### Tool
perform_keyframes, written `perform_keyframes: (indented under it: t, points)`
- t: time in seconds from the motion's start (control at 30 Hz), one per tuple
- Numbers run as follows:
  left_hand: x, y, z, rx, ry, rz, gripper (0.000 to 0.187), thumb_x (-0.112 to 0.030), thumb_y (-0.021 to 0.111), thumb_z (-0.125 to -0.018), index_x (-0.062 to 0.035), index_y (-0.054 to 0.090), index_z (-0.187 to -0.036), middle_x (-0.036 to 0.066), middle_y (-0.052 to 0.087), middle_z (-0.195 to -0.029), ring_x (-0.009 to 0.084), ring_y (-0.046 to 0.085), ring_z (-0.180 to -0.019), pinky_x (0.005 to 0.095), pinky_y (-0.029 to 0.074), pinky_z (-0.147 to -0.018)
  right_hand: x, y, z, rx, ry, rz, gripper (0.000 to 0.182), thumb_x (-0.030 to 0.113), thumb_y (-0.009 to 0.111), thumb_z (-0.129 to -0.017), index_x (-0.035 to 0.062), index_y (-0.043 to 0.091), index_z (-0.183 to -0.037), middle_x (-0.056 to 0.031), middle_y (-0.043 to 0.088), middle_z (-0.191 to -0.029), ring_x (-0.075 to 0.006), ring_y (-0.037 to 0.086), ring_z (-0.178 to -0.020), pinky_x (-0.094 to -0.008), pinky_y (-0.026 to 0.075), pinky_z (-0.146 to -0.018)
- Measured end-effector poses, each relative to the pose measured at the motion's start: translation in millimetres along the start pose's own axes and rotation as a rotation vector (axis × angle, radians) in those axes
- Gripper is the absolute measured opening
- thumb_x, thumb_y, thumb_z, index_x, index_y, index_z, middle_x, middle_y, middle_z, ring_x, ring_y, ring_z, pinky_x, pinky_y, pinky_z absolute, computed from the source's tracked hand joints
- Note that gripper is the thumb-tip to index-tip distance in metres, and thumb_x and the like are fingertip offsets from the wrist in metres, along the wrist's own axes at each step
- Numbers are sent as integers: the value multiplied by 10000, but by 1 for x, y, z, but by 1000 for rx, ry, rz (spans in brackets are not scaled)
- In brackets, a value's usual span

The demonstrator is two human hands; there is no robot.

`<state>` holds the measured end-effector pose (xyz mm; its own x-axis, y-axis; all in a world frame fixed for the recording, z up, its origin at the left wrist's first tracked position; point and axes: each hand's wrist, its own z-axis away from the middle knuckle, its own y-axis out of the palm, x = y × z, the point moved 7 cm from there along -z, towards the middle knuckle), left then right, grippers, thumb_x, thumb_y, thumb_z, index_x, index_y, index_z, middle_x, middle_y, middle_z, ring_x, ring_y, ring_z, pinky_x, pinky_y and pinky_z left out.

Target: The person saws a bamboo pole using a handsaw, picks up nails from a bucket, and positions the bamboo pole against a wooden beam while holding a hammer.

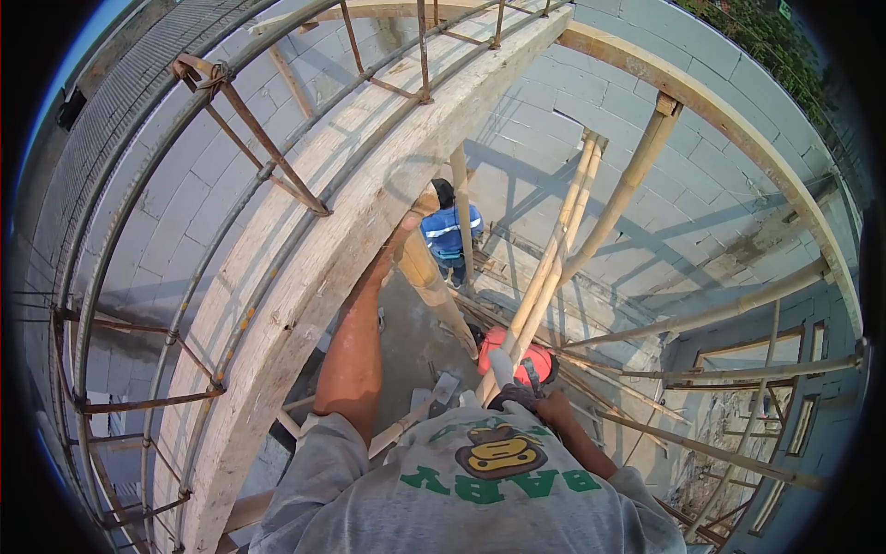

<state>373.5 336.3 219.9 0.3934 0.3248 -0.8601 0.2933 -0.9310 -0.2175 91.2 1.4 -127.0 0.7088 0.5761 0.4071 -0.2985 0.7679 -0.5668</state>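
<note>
My left arm reaches forward, and my left hand grips the lower edge of a long pale wooden plank. Some of its fingers are hidden against the wood. Just below that hand, a thick bamboo post slants down. My right hand is closed in front of my shirt, near the bamboo poles. A dark, partly covered thing lies at its fingers, with a pale grey piece just beyond. What the right hand holds, I cannot make out.
A rebar cage runs along the plank's left side. Far below, a person in a blue striped jacket stands near a bamboo prop. A red and black shape is beneath the poles. Grey block walls and a curved-looking beam surround the drop.
</note>
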Motion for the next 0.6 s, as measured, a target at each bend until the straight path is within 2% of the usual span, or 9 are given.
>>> perform_keyframes:
  t: [0.3,0.5,0.6]
  points:
    - [27,-6,2,-47,61,24,483,-389,746,-808,-42,626,-1122,84,625,-1065,241,569,-988,400,449,-867,0,-7,-3,-55,-17,31,446,329,722,-611,-96,674,-739,-286,659,-752,-381,683,-735,-452,533,-700]
    - [43,-13,-1,-66,119,60,447,-382,730,-827,-40,633,-1099,72,624,-1041,231,569,-959,395,452,-845,-5,-7,1,-62,4,19,451,330,721,-606,-100,673,-734,-280,659,-740,-366,684,-718,-439,527,-678]
    - [47,-20,-3,-64,166,47,430,-378,723,-836,-39,636,-1087,66,624,-1029,225,569,-944,392,453,-834,-4,-3,7,37,48,-8,457,339,688,-629,-82,681,-807,-313,652,-860,-410,670,-843,-452,525,-765]
